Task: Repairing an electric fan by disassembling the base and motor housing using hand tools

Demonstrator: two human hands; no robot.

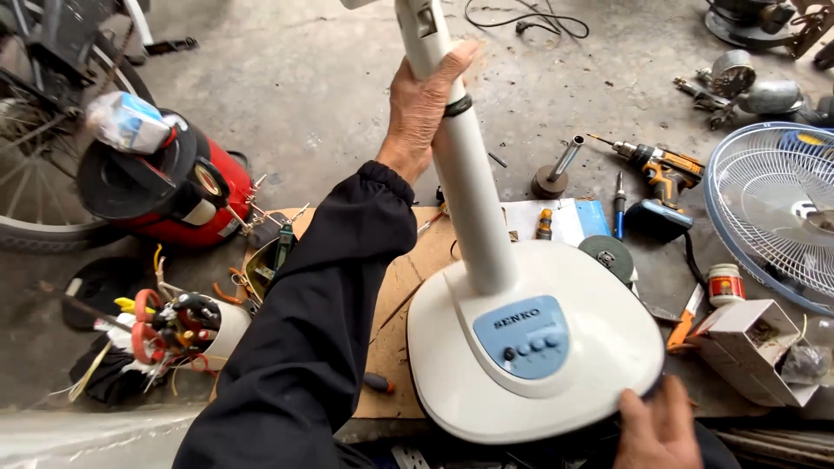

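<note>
A white pedestal fan stand (521,339) is tilted up off a sheet of brown cardboard (408,287) on the concrete floor (330,78). Its rounded base faces the viewer and carries a blue oval control panel (521,337) with small buttons. A white pole (465,174) rises from the base toward the top of the view.

The person's left hand (421,108), on a black-sleeved arm, is clamped around the pole just above a dark ring collar (458,106). The right hand (656,430) presses on the lower right rim of the base; its fingers lie on the edge, and I cannot tell whether they curl under it.

As I judge it, the base is heavy and held only at its edge, so it could slide off the right hand and swing down. The smooth pole could also twist in the left hand.

Clutter stands close by. To the right lie a grinding disc (606,254), a small red-labelled tin (724,284), an open cardboard box (751,347) and a blue fan guard (773,213). Behind are an orange cordless drill (660,169) and a metal shaft on a round foot (556,169). To the left sit a red canister (187,191), a tub of pliers and screwdrivers (178,326) and a bicycle wheel (35,156).
</note>
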